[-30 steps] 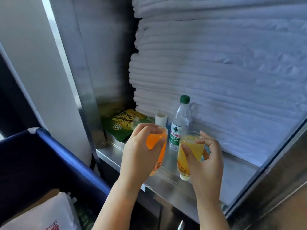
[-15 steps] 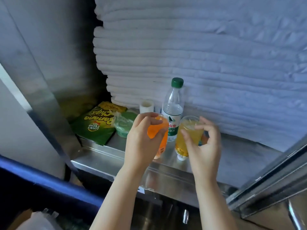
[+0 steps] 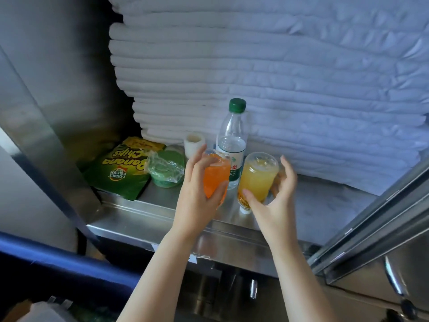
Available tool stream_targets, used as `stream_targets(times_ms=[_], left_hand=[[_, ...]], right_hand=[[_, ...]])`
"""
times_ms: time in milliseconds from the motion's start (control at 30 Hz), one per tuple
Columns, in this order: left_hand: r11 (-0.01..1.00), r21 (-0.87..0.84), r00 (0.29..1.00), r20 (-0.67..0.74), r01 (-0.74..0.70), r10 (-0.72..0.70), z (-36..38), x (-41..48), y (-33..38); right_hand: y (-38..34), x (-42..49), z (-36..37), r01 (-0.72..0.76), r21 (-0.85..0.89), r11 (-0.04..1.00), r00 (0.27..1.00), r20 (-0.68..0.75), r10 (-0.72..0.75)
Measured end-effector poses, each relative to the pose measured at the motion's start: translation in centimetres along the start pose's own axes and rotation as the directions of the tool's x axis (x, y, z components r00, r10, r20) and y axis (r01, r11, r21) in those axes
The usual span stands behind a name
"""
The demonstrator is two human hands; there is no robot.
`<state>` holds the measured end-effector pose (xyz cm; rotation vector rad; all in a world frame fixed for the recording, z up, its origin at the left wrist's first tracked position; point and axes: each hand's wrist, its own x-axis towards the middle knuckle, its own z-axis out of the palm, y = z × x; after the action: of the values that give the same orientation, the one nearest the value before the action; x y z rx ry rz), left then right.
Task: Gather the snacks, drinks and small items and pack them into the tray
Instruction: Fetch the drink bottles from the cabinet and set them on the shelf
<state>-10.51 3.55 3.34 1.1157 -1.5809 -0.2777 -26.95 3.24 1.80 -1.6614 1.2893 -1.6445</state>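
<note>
Setting: we look down at a steel shelf (image 3: 148, 219) inside a metal cabinet, with a tall stack of folded white linens (image 3: 267, 73) filling the back.
Left hand (image 3: 197, 201): it grips an orange drink bottle (image 3: 214, 180), thumb on the near side and fingers wrapped over the top, holding it just above the shelf.
Right hand (image 3: 276, 205): it curls round a yellow drink bottle (image 3: 256, 180), thumb on the front and fingers loosely curved behind; we cannot tell how firmly the fingers press.
Yellow drink bottle: it is upside down and tilted, its white cap at the bottom against the shelf, just right of the orange one.
Water bottle (image 3: 232, 140): clear with a green cap, it stands upright behind and between the two drinks, against the linens.
Snacks: a green and yellow banana chips bag (image 3: 120, 170) lies flat at the shelf's left end; a green tub in clear wrap (image 3: 166, 170) rests partly on the bag's right edge.
Small white roll (image 3: 194, 146): it stands behind the tub, left of the water bottle.
Lower left: we see a dark blue rim (image 3: 46, 256) below the shelf.
</note>
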Motion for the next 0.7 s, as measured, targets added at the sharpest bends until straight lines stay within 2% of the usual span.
stream_targets(times_ms=[100, 233, 300, 400, 700], left_hand=[[0.998, -0.048, 0.999, -0.008, 0.042, -0.042, 0.4, -0.8, -0.7], [0.962, -0.137, 0.972, 0.034, 0.236, -0.234, 0.8, -2.1, -1.4], [0.943, -0.160, 0.956, 0.057, 0.292, -0.287, 1.1, -2.7, -1.9], [0.928, -0.157, 0.940, 0.100, 0.338, -0.326, 1.6, -3.7, -2.8], [0.898, -0.218, 0.924, 0.124, 0.382, -0.362, 1.8, -4.3, -3.6]], right_hand=[[0.8, -0.6, 0.0, -0.062, -0.034, 0.997, 0.996, 0.056, 0.064], [1.5, -1.6, 0.0, -0.035, -0.150, 0.988, 0.997, 0.065, 0.045], [1.6, -1.9, 0.1, -0.062, -0.164, 0.984, 0.994, 0.079, 0.076], [2.3, -2.5, 0.5, -0.106, -0.172, 0.979, 0.987, 0.103, 0.125], [2.7, -3.6, -0.1, -0.183, -0.122, 0.976, 0.983, -0.043, 0.179]])
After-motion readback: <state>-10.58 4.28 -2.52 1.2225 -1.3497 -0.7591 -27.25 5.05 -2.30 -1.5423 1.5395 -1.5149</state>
